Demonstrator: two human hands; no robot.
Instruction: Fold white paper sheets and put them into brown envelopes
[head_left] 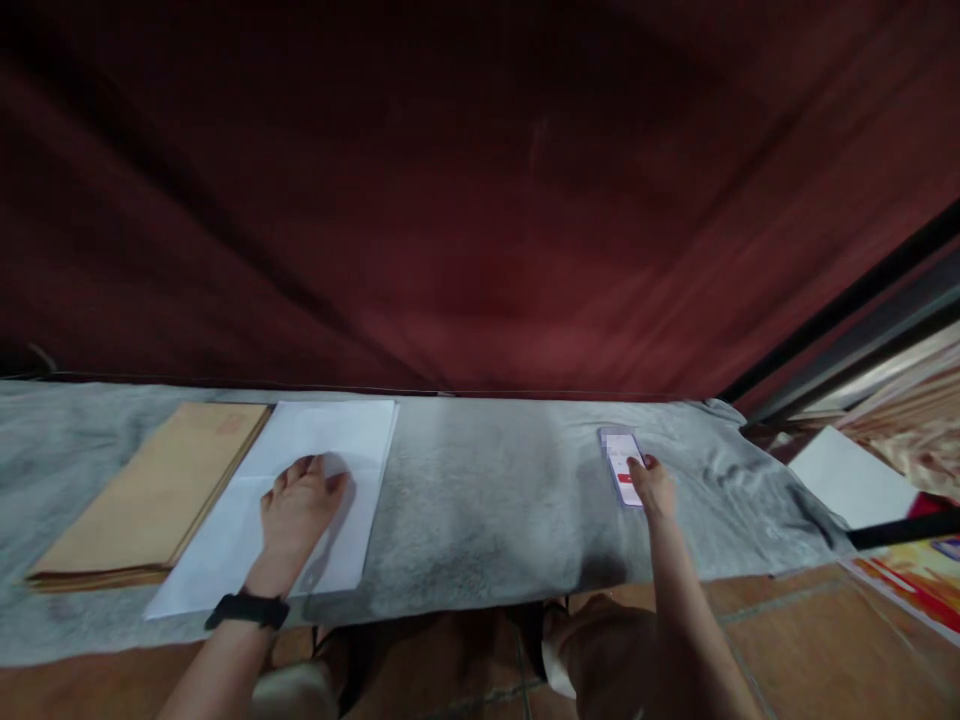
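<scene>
Phone point(621, 468), long axis near-to-far, lies just left of the nearer right grip point(651, 487), which touches it, closure indeterminate; left grip point(301, 505), unclenched, over white paper point(360, 500).

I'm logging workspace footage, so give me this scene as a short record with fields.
Left hand: on or just above the white paper sheets, fingers slightly curled; left hand has a black wristband at its wrist
Right hand: at the smartphone, a digit over its lit screen; grip unclear
Left of paper: stack of brown envelopes
Surface: gray cloth
Behind: dark red fabric
</scene>
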